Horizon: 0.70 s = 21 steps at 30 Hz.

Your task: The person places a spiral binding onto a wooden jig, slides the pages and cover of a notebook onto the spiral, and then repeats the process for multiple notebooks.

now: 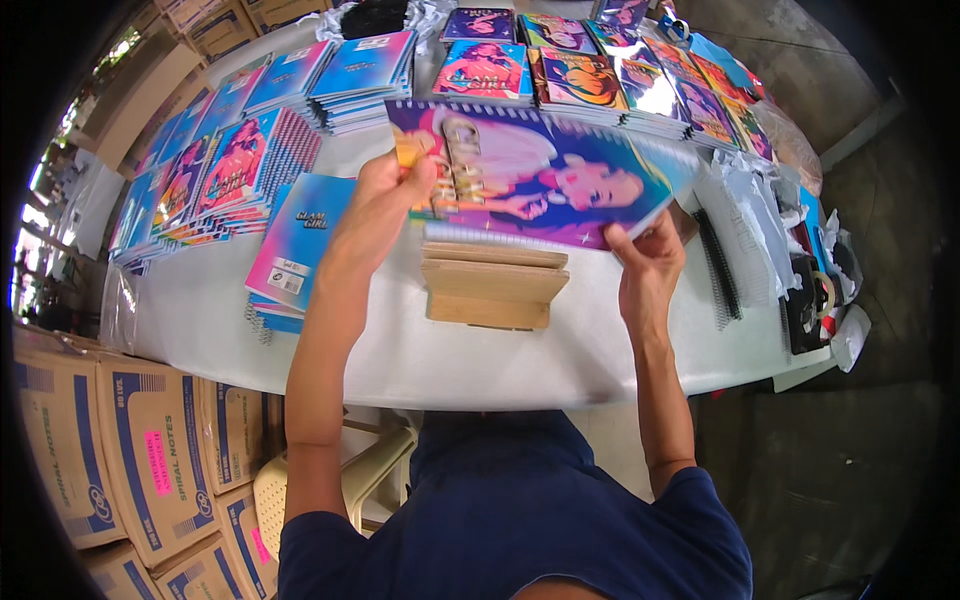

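Both my hands hold a notebook (590, 185) with a colourful illustrated cover, turned sideways above the table. Along its upper edge runs a row of punched holes or coil loops; I cannot tell which. My left hand (395, 190) grips the left end, thumb on the cover. At the lower right corner, my right hand (648, 255) pinches it between thumb and fingers. Below the notebook stands a slotted wooden block (492, 295). Next to my left forearm lies a small pile of blue and pink notebooks (300, 235), back cover up.
Stacked notebooks (365, 75) line the far left, with more illustrated ones (580, 80) at the far right. Black spiral coils (718, 265) lie on the white table (600, 350) at right, beside plastic wrapping (750, 205) and a tape dispenser (808, 300). Cartons (155, 450) and a plastic chair (370, 475) stand at lower left.
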{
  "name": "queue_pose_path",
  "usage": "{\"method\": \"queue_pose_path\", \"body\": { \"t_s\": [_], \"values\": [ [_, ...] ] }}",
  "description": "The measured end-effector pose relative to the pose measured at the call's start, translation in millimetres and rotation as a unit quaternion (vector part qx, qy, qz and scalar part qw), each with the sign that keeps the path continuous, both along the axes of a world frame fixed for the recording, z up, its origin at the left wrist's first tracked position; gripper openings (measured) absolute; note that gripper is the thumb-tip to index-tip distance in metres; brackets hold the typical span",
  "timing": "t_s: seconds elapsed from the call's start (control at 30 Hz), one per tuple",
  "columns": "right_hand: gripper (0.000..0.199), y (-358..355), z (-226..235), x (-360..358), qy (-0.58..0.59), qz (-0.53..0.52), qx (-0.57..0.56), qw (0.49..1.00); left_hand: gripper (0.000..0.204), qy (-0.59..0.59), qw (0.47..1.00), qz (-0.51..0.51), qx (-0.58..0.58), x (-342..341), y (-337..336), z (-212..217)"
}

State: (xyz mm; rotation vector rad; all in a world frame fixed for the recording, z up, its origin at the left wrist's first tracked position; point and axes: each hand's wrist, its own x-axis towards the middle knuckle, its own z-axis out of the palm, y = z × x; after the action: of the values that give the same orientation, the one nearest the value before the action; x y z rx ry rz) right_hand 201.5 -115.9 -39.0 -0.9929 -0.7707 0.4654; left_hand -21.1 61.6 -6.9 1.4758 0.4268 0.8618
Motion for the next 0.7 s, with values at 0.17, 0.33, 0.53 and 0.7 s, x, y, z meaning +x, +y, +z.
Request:
{"method": "queue_pose_path", "body": {
  "t_s": [0.17, 0.33, 0.53, 0.7],
  "values": [
    [0.029, -26.1, -40.3, -9.4, -0.048, 0.063, -0.064, 0.995, 0.045, 0.084, 0.989, -0.105, 0.059, -20.8, -13.3, -7.1],
    [0.044, -28.3, -64.9, -12.0, -0.164, 0.079, -0.152, 0.972, 0.074, 0.022, 0.997, -0.042, 0.057, -17.9, -31.6, -54.0],
    [0.066, -31.2, -65.6, -10.4, -0.293, 0.084, -0.227, 0.925, 0.119, -0.051, 0.996, 0.016, -0.070, -11.0, -53.0, -111.2],
    [0.028, -35.5, -64.6, 128.1, -0.469, -0.246, -0.335, 0.779, 0.119, -0.026, 0.994, 0.103, 0.006, -32.7, -37.1, -95.7]
  ]
}}
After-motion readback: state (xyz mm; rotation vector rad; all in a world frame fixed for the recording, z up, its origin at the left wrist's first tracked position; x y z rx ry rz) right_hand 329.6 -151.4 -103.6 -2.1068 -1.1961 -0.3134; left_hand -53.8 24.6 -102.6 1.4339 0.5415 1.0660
